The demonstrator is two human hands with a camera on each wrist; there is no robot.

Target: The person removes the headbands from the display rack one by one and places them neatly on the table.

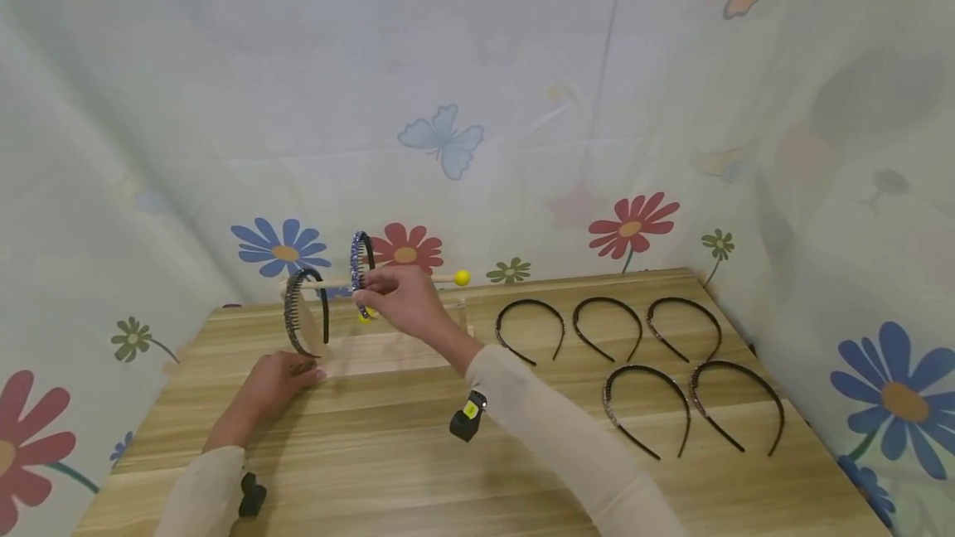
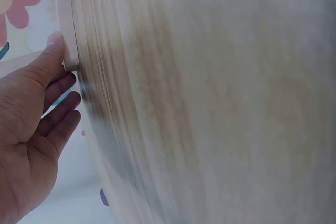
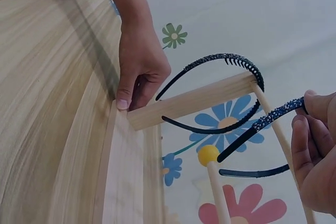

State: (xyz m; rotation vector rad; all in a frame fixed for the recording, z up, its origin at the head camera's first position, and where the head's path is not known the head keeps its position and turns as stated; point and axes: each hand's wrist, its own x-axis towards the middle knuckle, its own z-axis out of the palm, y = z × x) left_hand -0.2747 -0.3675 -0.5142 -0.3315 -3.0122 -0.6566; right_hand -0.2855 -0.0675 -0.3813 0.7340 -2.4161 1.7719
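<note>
My right hand [image 1: 410, 301] pinches a blue glittery toothed headband [image 1: 357, 259] by one side, between thumb and fingers. In the head view this headband overlaps the upper rod [image 1: 440, 279] of a wooden stand [image 1: 395, 355], and the rod ends in a yellow ball [image 1: 462, 278]. A dark glittery headband [image 1: 291, 317] hangs at the stand's left end; in the right wrist view it loops around the upright post [image 3: 194, 100]. Low at that end, my left hand [image 1: 272, 388] grips the base's corner, with the thumb [image 3: 123, 103] pressed on the base.
Several dark headbands lie in two rows on the right of the wooden table [image 1: 418, 454], among them a back-row headband [image 1: 531, 302] and a front-row headband [image 1: 645, 369]. A second yellow ball [image 3: 209, 155] tips a lower rod. Behind hangs a flower-printed curtain [image 1: 522, 65].
</note>
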